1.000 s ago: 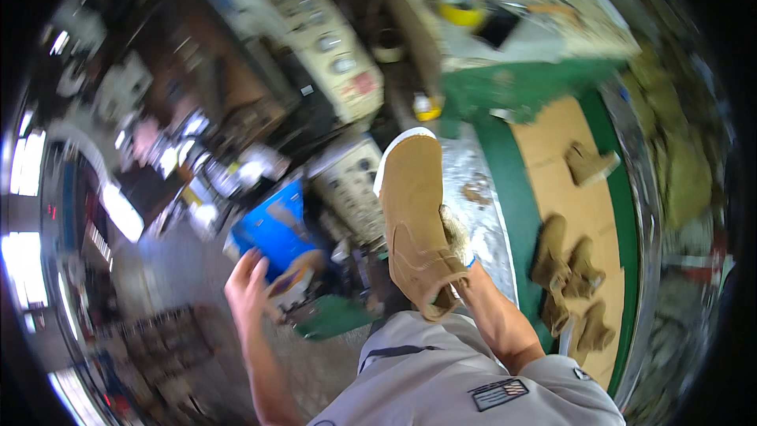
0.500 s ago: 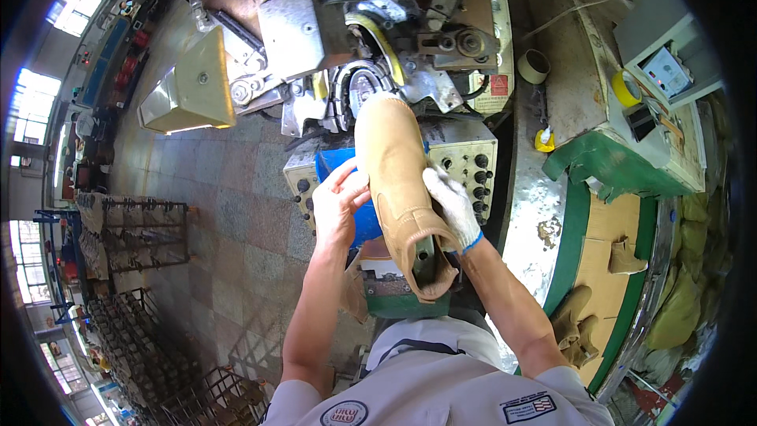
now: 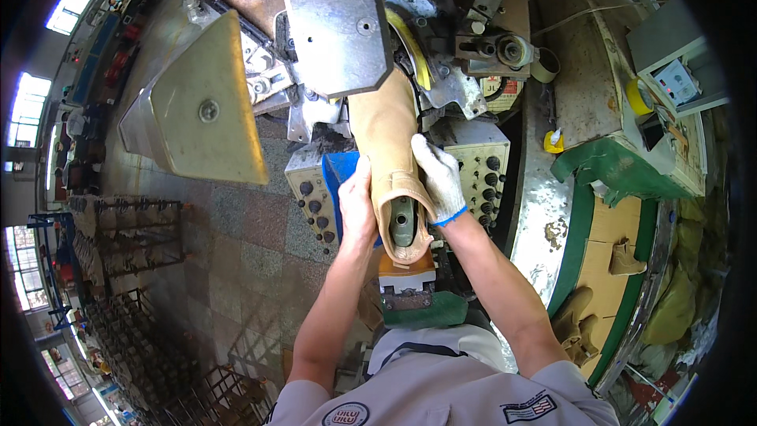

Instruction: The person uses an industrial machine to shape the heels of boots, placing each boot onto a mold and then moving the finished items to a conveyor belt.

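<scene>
A tan boot [image 3: 385, 134] lies lengthwise in front of me, with a green shoe last [image 3: 403, 221] showing inside its opening. Its toe reaches into the machine's jaws and is hidden under a thick metal plate [image 3: 339, 28]. My bare left hand [image 3: 359, 201] grips the boot's left side near the heel. On the opposite side, my right hand [image 3: 440, 180], in a white glove with a blue cuff, closes against it. Just below the boot's opening sits an orange-brown pad [image 3: 407, 267] on a metal support.
A pale wedge-shaped machine arm [image 3: 206, 110] juts out at the left. Control boxes with black knobs [image 3: 490, 181] flank the boot. To the right stand a worn bench holding yellow tape [image 3: 639, 96] and a shelf with several boots [image 3: 627, 258]. Racks [image 3: 134, 244] stand on the left floor.
Both hands have moved the boot forward, and its toe has gone under the metal plate. The plate and the wedge-shaped arm appear larger and lower in view.
</scene>
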